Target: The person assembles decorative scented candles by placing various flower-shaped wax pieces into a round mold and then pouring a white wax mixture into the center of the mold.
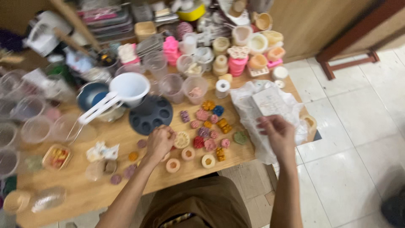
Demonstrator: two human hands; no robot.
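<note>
Overhead, a wooden surface (126,139) crowded with craft clutter; grain pale, edges soft from motion blur. Step in hand, as I judge it: sorting or bagging small cast pieces. Any next move would call for a steady bag mouth and a light pinch, since the pieces look brittle at their petal edges.

Largest: a crinkled clear plastic bag (261,105), thin and glossy, lying at the surface's right end. The right hand (279,134) holds it, grip closed on the film near a pale rectangular label or card, thumb and fingers pinching.

Next: a dark round mould (150,114), matte, rubbery-looking, with circular wells. Beside it a white plastic funnel-like scoop (126,88) with a long handle.

Then the left hand (160,141), curled knuckles-up over the scattered pieces; grip looks pressed together, possibly around a small piece, but blur hides it, so I cannot tell what is inside.

Smallest: the flower-shaped cast pieces (211,126), waxy or soapy, in red, pink, orange, blue, green and cream, lying between the two hands, with ring-shaped cream ones (173,165) near the front edge.
</note>
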